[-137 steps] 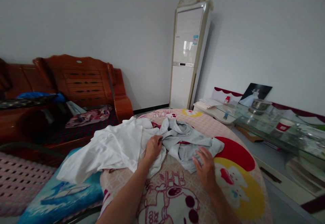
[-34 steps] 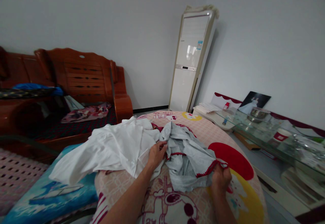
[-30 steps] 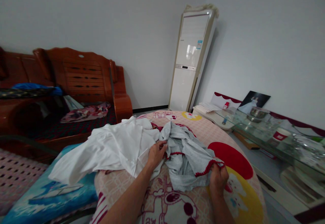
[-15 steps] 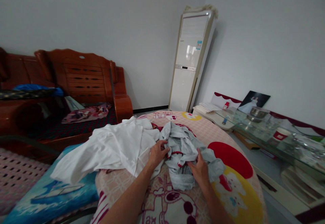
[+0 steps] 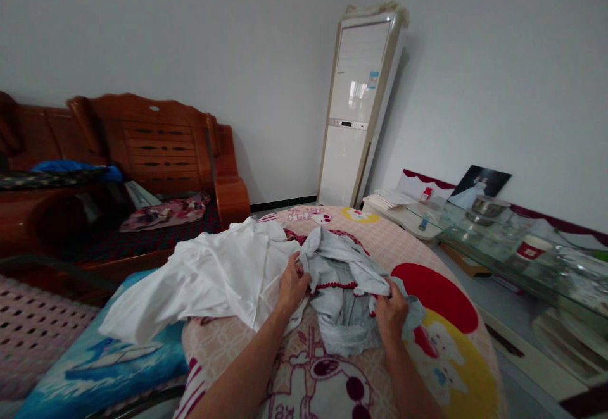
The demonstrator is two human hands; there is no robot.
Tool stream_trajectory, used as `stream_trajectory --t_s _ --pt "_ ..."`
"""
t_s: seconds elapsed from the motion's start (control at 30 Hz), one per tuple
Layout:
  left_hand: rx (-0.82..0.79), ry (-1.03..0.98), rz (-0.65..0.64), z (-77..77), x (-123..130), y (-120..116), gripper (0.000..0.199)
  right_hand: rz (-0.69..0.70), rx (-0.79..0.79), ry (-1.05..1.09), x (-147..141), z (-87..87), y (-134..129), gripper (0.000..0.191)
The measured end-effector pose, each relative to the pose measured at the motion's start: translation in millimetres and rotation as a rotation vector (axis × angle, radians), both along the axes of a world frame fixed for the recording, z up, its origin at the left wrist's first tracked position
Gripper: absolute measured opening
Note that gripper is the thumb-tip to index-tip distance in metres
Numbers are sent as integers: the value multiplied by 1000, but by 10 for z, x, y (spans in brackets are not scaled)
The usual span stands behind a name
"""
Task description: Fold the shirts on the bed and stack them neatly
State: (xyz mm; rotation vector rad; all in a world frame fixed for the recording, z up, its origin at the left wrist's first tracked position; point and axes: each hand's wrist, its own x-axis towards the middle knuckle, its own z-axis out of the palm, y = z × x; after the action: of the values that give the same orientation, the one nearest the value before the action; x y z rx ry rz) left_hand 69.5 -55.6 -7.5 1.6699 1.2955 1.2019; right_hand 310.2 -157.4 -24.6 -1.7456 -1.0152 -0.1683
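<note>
From here, the grey cloth (image 5: 335,267) lies on the table (image 5: 403,238), longest from side to side. The left hand (image 5: 292,285) pinches its left edge; the right hand (image 5: 392,311) pinches it near the other end.

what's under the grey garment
Under the grey garment is the tablecloth, seen around it. Dark red patches show at its far edge; print or another cloth, I can't tell. Whatever lies beneath its middle is covered.
</note>
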Motion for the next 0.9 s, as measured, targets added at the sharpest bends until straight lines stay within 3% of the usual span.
stream_trajectory --t_s 0.17,0.23,0.37,0.47,0.57,0.7,0.8,0.9 --pt "-16 146 37 60 -7 -2 49 -137 128 128 241 187 -83 42" --pt "0 179 104 91 50 50 50 -89 149 174 265 261 -107 41" --pt "-63 347 192 161 233 259 70 121 162 268 180 397 -86 35" --pt "-174 429 160 218 297 436 46 217 195 356 98 528 -23 30" --pt "-173 410 150 318 220 575 21 298 315 553 100 718 45 29" --pt "-60 300 239 617 -3 730 29 353 504 661 265 1029 183 29" --pt "54 222 305 953 -130 874 32 273 622 540 466 1243 380 29" --pt "183 177 350 1240 -149 1049 30 190 639 378 692 1427 675 29"
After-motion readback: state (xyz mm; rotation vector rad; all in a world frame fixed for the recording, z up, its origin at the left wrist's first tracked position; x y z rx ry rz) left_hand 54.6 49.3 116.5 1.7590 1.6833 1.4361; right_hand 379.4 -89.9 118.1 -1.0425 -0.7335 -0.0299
